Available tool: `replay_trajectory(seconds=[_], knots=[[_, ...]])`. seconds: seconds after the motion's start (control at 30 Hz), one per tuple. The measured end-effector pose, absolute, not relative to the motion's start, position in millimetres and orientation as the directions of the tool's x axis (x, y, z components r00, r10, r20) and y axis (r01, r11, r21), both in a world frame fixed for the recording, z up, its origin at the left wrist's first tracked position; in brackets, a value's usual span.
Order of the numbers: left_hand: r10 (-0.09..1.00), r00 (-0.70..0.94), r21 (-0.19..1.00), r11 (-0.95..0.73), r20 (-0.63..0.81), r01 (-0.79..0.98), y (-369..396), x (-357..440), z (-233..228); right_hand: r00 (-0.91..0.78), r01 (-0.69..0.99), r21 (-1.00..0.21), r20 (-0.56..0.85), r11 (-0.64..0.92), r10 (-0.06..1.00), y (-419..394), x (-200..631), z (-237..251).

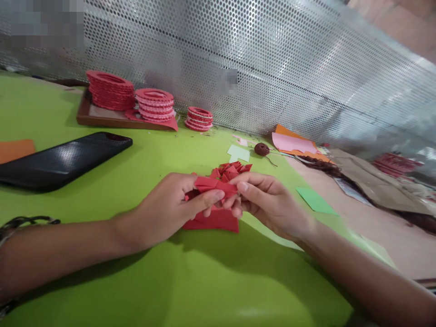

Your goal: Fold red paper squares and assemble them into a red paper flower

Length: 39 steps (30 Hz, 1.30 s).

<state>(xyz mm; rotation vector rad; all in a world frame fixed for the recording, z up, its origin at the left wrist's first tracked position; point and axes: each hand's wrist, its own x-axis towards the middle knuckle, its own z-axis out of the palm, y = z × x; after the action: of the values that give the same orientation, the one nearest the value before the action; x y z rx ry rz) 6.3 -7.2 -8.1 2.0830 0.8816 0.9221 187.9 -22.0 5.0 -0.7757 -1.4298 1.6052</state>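
Note:
Between my two hands is a folded strip of red paper [215, 184], held above the green table. My left hand [173, 202] grips its left part, thumb laid along the front. At its right end my right hand [264, 195] pinches the paper between thumb and index finger. Just behind my fingers sits a pile of folded red paper pieces [231, 169], partly hidden. Below the hands a flat red paper sheet [218, 221] lies on the table, its upper part covered by my fingers.
A black phone [64, 159] lies at left. Behind it, a brown tray [102, 121] carries stacks of red and pink rings [111, 91]; a smaller ring stack [199, 119] stands beside it. Further right are a brown yarn ball [261, 149], green paper [316, 200] and a perforated metal panel [245, 54].

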Motion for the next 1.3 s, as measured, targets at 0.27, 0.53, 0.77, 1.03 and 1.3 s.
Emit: replay_trajectory(seconds=[0.27,0.53,0.77,1.03,1.3], knots=[[0.765,0.533,0.792,-0.553,0.362,0.257,-7.8,7.6,-8.2,-0.425,-0.114,-0.99,0.128,0.087,0.896,-23.0,181.0,4.4],[0.821,0.532,0.84,-0.428,0.207,0.333,-9.0,8.4,-5.9,-0.252,0.218,-0.889,0.348,0.403,0.903,-31.1,177.4,7.8],[0.83,0.523,0.892,-0.372,0.195,0.258,-11.8,9.3,-6.0,-0.271,0.496,-0.561,0.626,0.663,0.732,-39.3,178.4,6.2],[0.798,0.565,0.908,-0.373,0.209,0.191,-9.9,9.8,-5.9,-0.608,0.606,0.084,0.689,0.791,0.394,-42.5,190.1,10.8],[0.773,0.579,0.876,-0.44,0.258,0.198,-8.0,6.9,-8.3,-0.321,0.502,-0.571,0.574,0.649,0.753,-39.1,179.5,8.6]])
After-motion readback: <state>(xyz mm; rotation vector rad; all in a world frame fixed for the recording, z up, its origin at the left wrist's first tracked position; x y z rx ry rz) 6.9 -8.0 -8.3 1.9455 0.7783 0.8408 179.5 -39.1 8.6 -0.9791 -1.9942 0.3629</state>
